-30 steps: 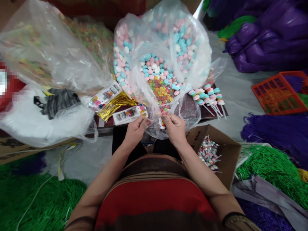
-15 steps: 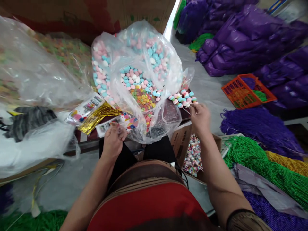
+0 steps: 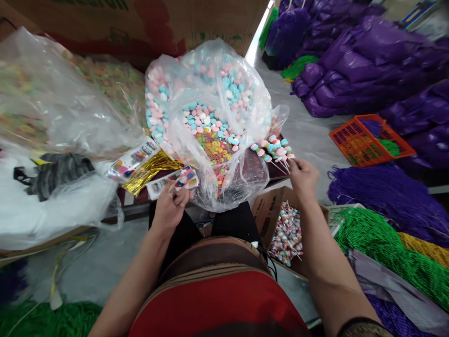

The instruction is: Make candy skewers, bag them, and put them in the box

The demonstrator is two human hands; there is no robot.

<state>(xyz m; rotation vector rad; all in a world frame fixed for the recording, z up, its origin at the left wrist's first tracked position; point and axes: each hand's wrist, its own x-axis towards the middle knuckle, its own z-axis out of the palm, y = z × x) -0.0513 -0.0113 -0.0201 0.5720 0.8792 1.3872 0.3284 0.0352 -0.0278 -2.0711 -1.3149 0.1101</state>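
My left hand (image 3: 172, 202) has its fingers closed on a small printed plastic bag (image 3: 186, 178) with coloured shapes. Beneath it lies a stack of similar printed bags (image 3: 154, 188). At the table's right edge, my right hand (image 3: 304, 180) pinches at the thin stick ends of several candy skewers (image 3: 277, 149), threaded with pink, blue and white sweets. How many sticks it grips is unclear. Between my hands sits a large clear bag (image 3: 250, 173) holding pink, blue and white candies (image 3: 203, 117) and yellow-orange ring candies (image 3: 213, 147).
Gold twist ties (image 3: 152, 173) and another printed packet (image 3: 135, 159) lie left. A cardboard box (image 3: 268, 210) of wrapped skewers (image 3: 286, 234) stands below my right arm. An orange basket (image 3: 372, 140), purple sacks (image 3: 365, 65) and green strands (image 3: 382, 243) are to the right.
My right hand has shifted slightly right and toward me, along the skewer sticks. In my left hand, the printed bag has tipped up. The whole view has shifted a little.
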